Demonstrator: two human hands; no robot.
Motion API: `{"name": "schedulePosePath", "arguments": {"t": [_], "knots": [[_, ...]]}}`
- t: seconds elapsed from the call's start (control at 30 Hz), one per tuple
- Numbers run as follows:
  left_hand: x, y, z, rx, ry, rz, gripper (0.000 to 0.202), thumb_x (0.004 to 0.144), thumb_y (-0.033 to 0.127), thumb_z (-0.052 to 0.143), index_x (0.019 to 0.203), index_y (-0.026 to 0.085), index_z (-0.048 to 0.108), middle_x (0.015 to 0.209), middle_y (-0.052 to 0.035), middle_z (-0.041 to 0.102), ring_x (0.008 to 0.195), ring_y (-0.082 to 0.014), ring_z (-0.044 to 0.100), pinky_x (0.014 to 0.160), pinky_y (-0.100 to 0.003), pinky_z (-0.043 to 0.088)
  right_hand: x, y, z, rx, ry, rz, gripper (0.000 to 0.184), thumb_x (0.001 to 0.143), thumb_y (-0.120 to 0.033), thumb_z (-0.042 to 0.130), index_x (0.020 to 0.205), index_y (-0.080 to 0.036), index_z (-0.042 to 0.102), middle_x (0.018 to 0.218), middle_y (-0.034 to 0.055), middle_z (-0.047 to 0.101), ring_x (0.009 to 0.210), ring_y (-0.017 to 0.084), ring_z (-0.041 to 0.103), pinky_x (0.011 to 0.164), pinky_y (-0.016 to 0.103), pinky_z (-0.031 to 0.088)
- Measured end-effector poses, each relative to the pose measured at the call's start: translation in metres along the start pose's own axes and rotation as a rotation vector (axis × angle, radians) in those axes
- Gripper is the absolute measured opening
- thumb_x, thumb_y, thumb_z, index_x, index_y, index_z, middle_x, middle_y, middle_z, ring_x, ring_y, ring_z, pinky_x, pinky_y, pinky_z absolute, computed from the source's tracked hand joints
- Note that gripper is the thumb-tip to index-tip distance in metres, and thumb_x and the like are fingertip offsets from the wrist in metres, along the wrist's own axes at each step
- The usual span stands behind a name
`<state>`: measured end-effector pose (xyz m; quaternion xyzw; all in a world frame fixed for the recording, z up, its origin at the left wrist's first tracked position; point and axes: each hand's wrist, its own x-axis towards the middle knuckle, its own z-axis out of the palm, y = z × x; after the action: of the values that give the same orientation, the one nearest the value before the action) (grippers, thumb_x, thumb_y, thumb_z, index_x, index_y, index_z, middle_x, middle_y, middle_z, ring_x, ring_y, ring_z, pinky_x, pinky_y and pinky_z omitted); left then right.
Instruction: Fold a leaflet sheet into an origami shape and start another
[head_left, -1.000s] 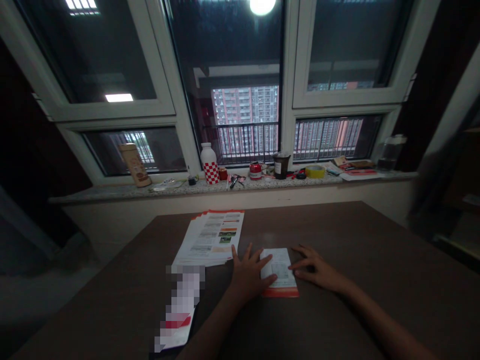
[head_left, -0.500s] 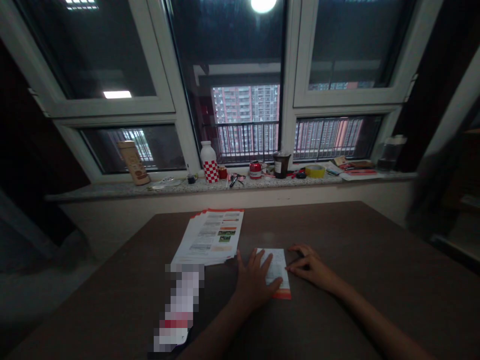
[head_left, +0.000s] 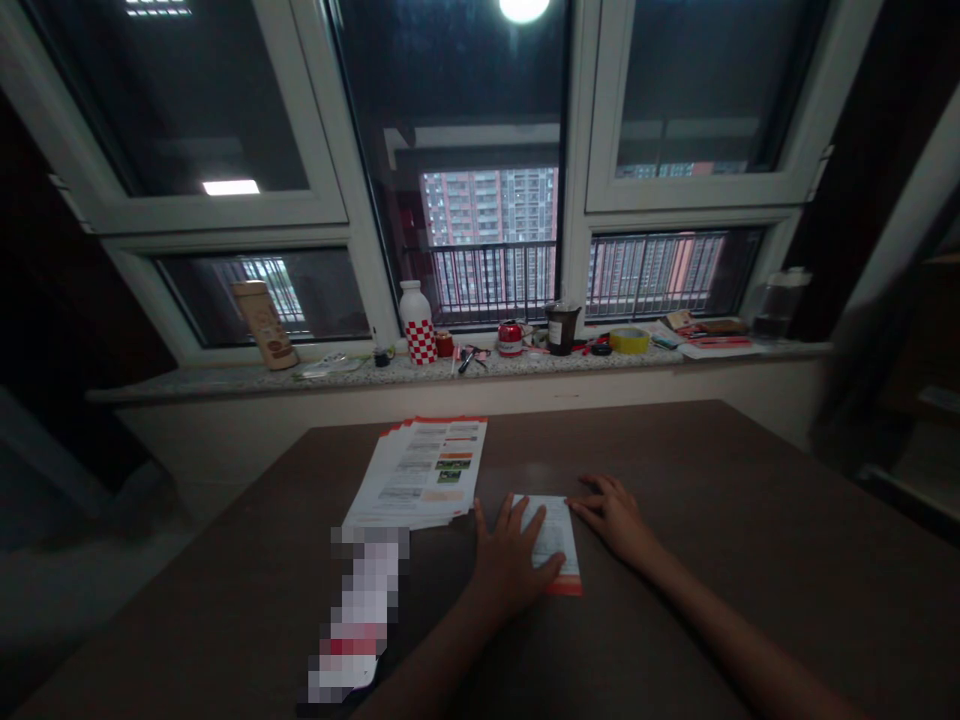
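Observation:
A folded white leaflet with an orange lower edge (head_left: 553, 540) lies on the dark brown table (head_left: 675, 470). My left hand (head_left: 511, 560) rests flat on the table with its fingers spread, and its thumb lies across the leaflet's lower left part. My right hand (head_left: 611, 518) sits at the leaflet's upper right edge, fingertips touching it. To the left is a stack of orange-edged printed leaflets (head_left: 416, 475). Nearer me, a pixelated, blurred-out flat item (head_left: 360, 610) lies on the table; what it is cannot be told.
Along the far side runs a stone window sill (head_left: 225, 385) holding a red-and-white checked bottle (head_left: 418, 325), a tan canister (head_left: 262, 325), a dark cup (head_left: 562, 328), a yellow tape roll (head_left: 628, 341) and a glass jar (head_left: 780, 305). The table's far edge stands short of the sill.
The leaflet looks narrower than a second ago, with a shorter orange edge. My right hand has shifted up toward its upper right corner. The view has tilted slightly.

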<state>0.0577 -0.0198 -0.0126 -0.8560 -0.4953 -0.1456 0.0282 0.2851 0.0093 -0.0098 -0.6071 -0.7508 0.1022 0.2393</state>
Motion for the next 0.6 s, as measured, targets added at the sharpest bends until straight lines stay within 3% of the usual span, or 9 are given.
{"name": "schedulePosePath", "arguments": {"t": [0.43,0.6], "knots": [[-0.0019,0.0031,-0.0056,-0.036,0.0,-0.022,0.066,0.086,0.069,0.037,0.14,0.033,0.04,0.148,-0.0072,0.039,0.139,-0.0362,0.025,0.105,-0.072,-0.011,-0.0001,0.0001,0.0063,-0.059,0.034,0.025,0.03,0.093,-0.04,0.046,0.113,-0.037,0.068,0.136,0.002,0.051,0.13,0.031,0.035,0.104,0.051,0.031],[-0.003,0.0051,-0.0098,-0.05,0.022,-0.031,0.064,0.086,0.068,0.037,0.138,0.032,0.043,0.146,-0.0077,0.042,0.138,-0.0351,0.027,0.106,-0.07,-0.011,0.0013,0.0033,0.007,0.021,0.011,-0.065,0.033,0.087,-0.04,0.056,0.12,-0.038,0.063,0.143,-0.0003,0.046,0.132,0.028,0.035,0.106,0.05,0.028]]}}
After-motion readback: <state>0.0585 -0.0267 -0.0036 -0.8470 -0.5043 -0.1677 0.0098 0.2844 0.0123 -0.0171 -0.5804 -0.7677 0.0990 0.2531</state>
